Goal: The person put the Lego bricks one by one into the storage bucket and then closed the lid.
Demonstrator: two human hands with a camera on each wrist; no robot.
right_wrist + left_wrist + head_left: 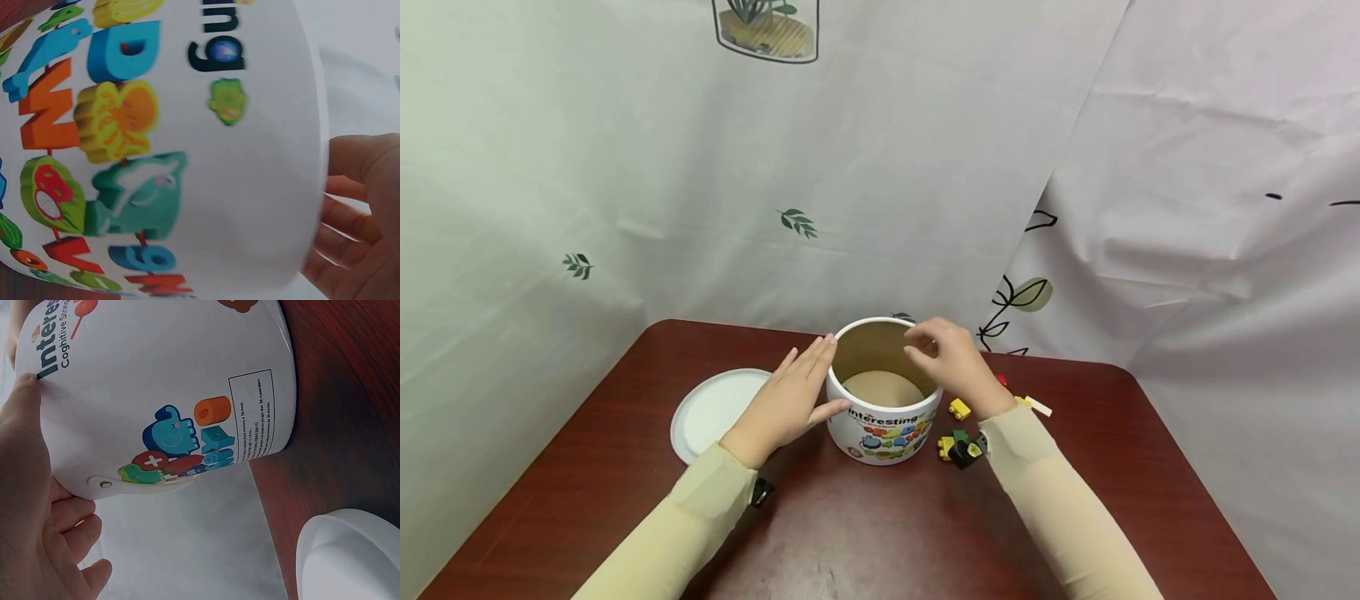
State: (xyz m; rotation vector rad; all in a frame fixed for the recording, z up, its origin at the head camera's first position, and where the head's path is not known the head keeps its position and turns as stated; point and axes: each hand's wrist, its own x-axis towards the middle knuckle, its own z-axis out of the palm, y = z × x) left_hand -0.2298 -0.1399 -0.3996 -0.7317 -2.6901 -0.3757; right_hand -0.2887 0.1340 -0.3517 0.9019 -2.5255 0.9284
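A white cardboard bucket (880, 450) printed with "Interesting" and colourful toy pictures stands upright without its lid on the table. My left hand (788, 402) lies against its left side, fingers straight up to the rim and thumb on the front of the wall. In the left wrist view, that thumb (24, 403) touches the label near the lettering. Over the right rim, my right hand (953, 357) hovers with loosely curved fingers and a gap between thumb and forefinger. Nothing shows between them. The right wrist view has its fingers (344, 219) partly behind the bucket's edge.
A round white lid (715, 408) lies left of the bucket, partly behind my left hand. Right of the bucket are small toy bricks: a yellow brick (959, 409), another yellow piece (945, 448), a green one (959, 435) and a white piece (1038, 407). A pale curtain (880, 167) hangs behind the dark red table (865, 533).
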